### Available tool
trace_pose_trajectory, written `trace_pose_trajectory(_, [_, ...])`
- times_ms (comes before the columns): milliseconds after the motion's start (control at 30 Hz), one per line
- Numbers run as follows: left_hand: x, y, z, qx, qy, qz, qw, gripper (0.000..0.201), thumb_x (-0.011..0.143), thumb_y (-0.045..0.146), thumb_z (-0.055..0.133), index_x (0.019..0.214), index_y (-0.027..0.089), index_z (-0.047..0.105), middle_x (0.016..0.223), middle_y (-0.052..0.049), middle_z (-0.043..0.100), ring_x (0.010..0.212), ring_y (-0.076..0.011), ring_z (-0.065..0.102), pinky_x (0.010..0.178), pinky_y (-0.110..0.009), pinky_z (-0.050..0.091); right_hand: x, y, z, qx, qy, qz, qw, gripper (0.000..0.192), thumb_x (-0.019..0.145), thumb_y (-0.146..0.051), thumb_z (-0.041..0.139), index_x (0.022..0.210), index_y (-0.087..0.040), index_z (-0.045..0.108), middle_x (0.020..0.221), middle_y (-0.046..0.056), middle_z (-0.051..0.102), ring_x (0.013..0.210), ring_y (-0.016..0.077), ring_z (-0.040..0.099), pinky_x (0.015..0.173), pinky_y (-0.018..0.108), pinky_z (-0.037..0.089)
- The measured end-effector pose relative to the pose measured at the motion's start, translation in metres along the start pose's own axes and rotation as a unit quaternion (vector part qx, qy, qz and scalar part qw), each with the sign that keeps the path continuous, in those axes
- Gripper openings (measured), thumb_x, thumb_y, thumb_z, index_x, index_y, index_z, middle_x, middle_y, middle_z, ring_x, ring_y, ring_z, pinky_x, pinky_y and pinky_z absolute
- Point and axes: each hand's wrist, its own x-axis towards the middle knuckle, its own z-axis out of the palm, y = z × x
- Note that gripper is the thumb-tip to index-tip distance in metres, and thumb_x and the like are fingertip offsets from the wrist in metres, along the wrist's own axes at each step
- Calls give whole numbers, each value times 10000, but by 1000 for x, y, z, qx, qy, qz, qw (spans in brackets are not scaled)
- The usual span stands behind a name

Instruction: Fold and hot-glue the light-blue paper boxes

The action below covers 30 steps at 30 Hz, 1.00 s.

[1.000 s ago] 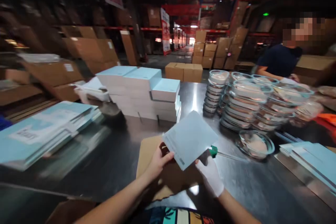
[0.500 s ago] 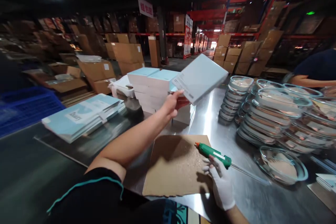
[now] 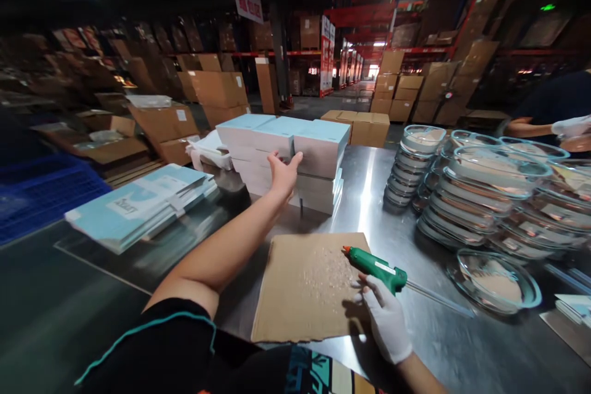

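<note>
Left fingers: we see our left hand (image 3: 282,173) stretched forward with the fingers (image 3: 295,159) spread and gripping nothing, the palm just at the near face of the top pale blue box (image 3: 323,140); whether skin touches card we cannot tell.
Right fingers: our gloved right hand (image 3: 385,314) is wrapped around the handle of the green glue gun (image 3: 376,268), the fingers (image 3: 369,288) closed on it.
Glue gun, axis and heading: its long axis runs from lower right to upper left in the head view; the orange nozzle tip points up-left and sits over the right edge of the cardboard sheet (image 3: 300,295). A thin line trails from its rear to the right across the desk (image 3: 369,191).
Top box, place and lie: it lies flat as the rightmost box on the stack of boxes (image 3: 258,154), long side running left to right, level with its neighbours.
Cardboard sheet: flat on the desk just in front of us, with a patch of pale glue spots near the nozzle.
Right of the gun: a lone glass dish (image 3: 496,283) lies near, and beyond it stand stacks of glass dishes (image 3: 466,191).
Left of the arm: a pile of flat blue cartons (image 3: 133,206) lies well apart from the box stack.
Far right: another person's gloved hand (image 3: 570,128) is over the dishes.
Between the hands: only the cardboard sheet and bare desk.
</note>
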Motion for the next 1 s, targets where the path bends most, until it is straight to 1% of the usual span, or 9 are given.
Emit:
trace_pose_trajectory(100, [7, 2, 1, 122, -20, 71, 990, 719, 847, 262, 847, 1452, 192, 464, 1610, -203, 434, 1560, -306, 403, 1316, -388, 297, 2, 1, 0, -26, -9, -9, 1000, 585, 792, -732, 754, 1062, -215, 795, 972, 126, 816, 707, 264, 759, 634, 421, 698])
trace_pose_trajectory(200, [12, 2, 10, 270, -31, 114, 956, 747, 889, 287, 788, 1525, 125, 431, 1689, -279, 329, 1631, -383, 287, 1349, -472, 212, 2, 0, -1, -47, -3, -19, 999, 568, 789, -717, 753, 1042, -211, 800, 955, 120, 820, 707, 257, 765, 682, 411, 697])
trace_pose_trajectory(333, [9, -10, 12, 299, -17, 119, 947, 789, 908, 316, 762, 1568, 98, 388, 1738, -317, 250, 1676, -400, 188, 1345, -527, 222, 2, -4, -1, -47, -8, 20, 999, 614, 738, -742, 761, 1034, -205, 793, 997, 133, 822, 734, 284, 782, 680, 435, 700])
trace_pose_trajectory(433, [14, -25, -10, 339, -18, 151, 928, 833, 912, 383, 770, 1593, 109, 377, 1748, -302, 269, 1681, -362, 209, 1339, -487, 256, 6, -1, -4, -83, -7, 40, 996, 627, 736, -735, 743, 1062, -202, 792, 1079, 145, 828, 827, 310, 805, 737, 439, 706])
trace_pose_trajectory(500, [27, -33, -39, 428, -12, 156, 890, 869, 931, 439, 745, 1629, 114, 341, 1775, -290, 221, 1681, -358, 220, 1341, -481, 252, 11, 3, -8, -140, -3, 27, 990, 602, 742, -708, 726, 1065, -207, 809, 1112, 137, 836, 933, 321, 810, 846, 428, 699])
trace_pose_trajectory(600, [58, -38, -107, 548, 29, 104, 830, 891, 938, 431, 725, 1650, 85, 318, 1796, -291, 151, 1689, -381, 179, 1355, -516, 205, 18, 14, -13, -217, 4, -17, 976, 572, 751, -703, 691, 1020, -220, 837, 1150, 127, 842, 1091, 333, 791, 972, 399, 665])
trace_pose_trajectory(767, [107, -36, -237, 628, 108, -7, 770, 1066, 852, 468, 822, 1629, -43, 300, 1737, -434, 111, 1660, -550, 103, 1299, -728, 151, 21, 33, -18, -277, -24, -84, 957, 529, 826, -658, 658, 1043, -209, 835, 1132, 119, 851, 1040, 295, 814, 821, 319, 682])
trace_pose_trajectory(867, [115, -44, -297, 679, 106, -19, 726, 1237, 784, 565, 881, 1662, -37, 251, 1730, -447, 107, 1644, -593, 74, 1278, -767, 86, 20, 38, -14, -338, -67, -167, 924, 453, 910, -599, 610, 1019, -215, 824, 1064, 107, 859, 960, 271, 829, 790, 313, 679])
trace_pose_trajectory(1000, [106, -58, -338, 741, 64, 21, 668, 835, 975, 319, 660, 1674, 39, 300, 1734, -413, 171, 1623, -583, 169, 1236, -749, 184, 12, 33, 2, -410, -122, -285, 858, 347, 1016, -503, 570, 904, -241, 768, 921, 96, 827, 815, 244, 788, 776, 341, 648])
